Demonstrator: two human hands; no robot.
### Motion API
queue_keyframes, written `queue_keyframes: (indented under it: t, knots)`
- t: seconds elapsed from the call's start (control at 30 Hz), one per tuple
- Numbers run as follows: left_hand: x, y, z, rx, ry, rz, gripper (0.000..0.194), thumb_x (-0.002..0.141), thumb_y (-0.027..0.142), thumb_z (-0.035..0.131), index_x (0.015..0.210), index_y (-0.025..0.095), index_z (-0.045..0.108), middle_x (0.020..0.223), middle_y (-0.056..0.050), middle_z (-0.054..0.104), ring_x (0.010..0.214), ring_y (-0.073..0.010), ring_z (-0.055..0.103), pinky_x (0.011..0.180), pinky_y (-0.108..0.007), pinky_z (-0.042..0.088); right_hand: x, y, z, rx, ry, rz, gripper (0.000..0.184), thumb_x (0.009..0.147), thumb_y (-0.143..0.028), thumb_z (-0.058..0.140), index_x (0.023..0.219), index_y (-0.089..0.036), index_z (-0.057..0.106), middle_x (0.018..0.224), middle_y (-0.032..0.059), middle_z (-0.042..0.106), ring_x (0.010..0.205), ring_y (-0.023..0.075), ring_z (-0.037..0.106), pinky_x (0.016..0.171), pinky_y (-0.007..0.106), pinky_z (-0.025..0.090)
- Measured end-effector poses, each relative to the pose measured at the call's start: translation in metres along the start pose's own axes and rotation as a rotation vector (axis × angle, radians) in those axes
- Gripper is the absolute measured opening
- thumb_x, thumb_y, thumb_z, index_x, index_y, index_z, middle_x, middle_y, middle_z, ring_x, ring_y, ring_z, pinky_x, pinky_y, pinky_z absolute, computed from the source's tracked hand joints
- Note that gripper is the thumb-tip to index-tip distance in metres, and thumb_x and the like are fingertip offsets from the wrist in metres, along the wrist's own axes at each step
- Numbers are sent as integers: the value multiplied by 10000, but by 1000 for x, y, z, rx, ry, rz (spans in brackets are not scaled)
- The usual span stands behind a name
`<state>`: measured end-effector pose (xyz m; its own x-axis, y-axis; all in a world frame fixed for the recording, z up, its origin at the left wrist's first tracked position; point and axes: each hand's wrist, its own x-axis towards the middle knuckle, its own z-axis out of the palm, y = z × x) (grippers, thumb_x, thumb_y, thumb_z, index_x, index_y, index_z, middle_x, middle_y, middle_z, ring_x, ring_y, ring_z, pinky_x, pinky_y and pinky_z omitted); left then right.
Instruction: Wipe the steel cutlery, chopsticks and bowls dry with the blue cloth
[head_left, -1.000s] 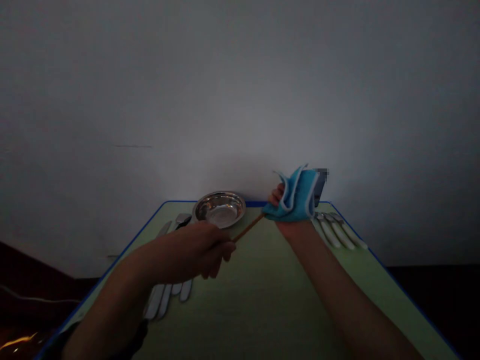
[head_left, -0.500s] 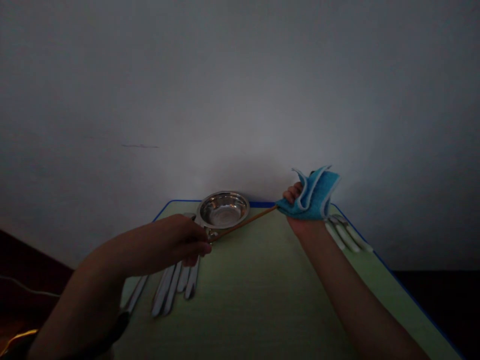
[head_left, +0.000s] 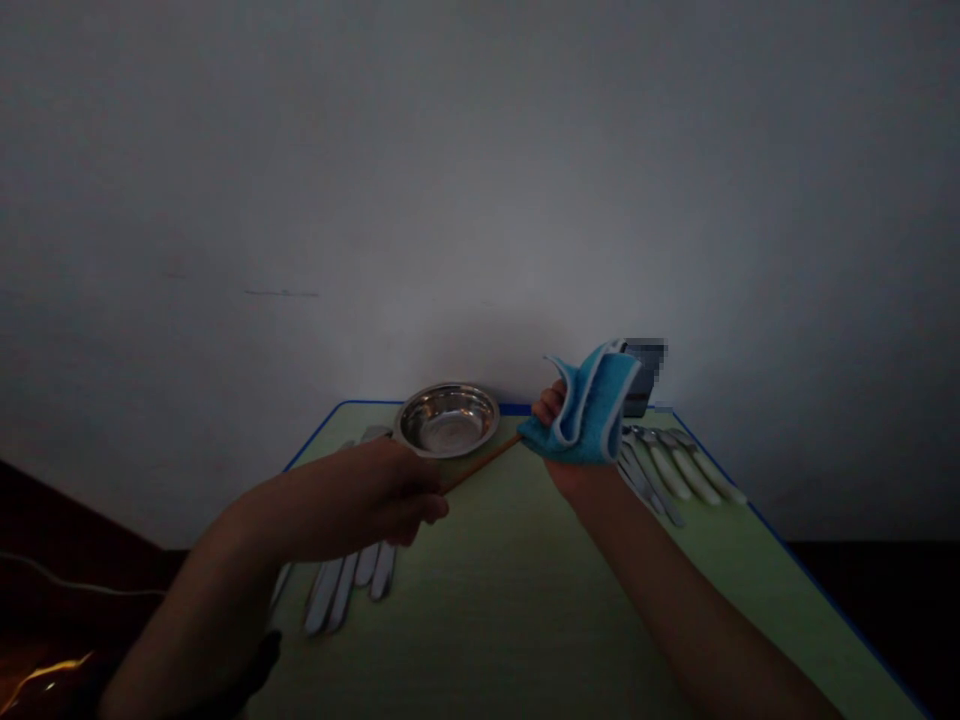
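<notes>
My left hand (head_left: 394,492) is closed around one end of a thin brown wooden stick (head_left: 481,464), which slants up to the right. My right hand (head_left: 551,400) grips a folded blue cloth (head_left: 598,405) with pale edging. The stick's far end runs into the cloth and is hidden there. Just behind my left hand stands a shiny metal bowl (head_left: 450,428). Both hands are above the green tabletop (head_left: 510,590).
Several metal utensils (head_left: 341,592) lie under and in front of my left forearm. To the right lie spoons with pale handles (head_left: 686,470) and thinner metal cutlery (head_left: 651,485). A dark, partly pixelated upright object (head_left: 641,380) stands behind the cloth. The wall (head_left: 480,200) borders the table's back.
My right hand and the cloth have moved left and slightly down, while my left hand has shifted right. Less stick shows between them, and the dark object behind the cloth is now exposed.
</notes>
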<state>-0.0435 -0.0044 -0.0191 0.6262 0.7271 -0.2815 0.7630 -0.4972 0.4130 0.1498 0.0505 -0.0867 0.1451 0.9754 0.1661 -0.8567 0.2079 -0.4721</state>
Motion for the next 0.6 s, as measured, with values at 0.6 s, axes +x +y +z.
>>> queue_keyframes:
  t: [0.6]
  knots:
    - [0, -7, 11, -195, -131, -33, 271, 867, 248, 382, 798, 159, 629, 785, -37, 719, 677, -145, 677, 609, -226, 495, 18, -44, 7, -1, 115, -55, 388, 899, -369, 287, 560, -206, 380, 435, -80, 406, 338, 62, 361, 348, 166, 322]
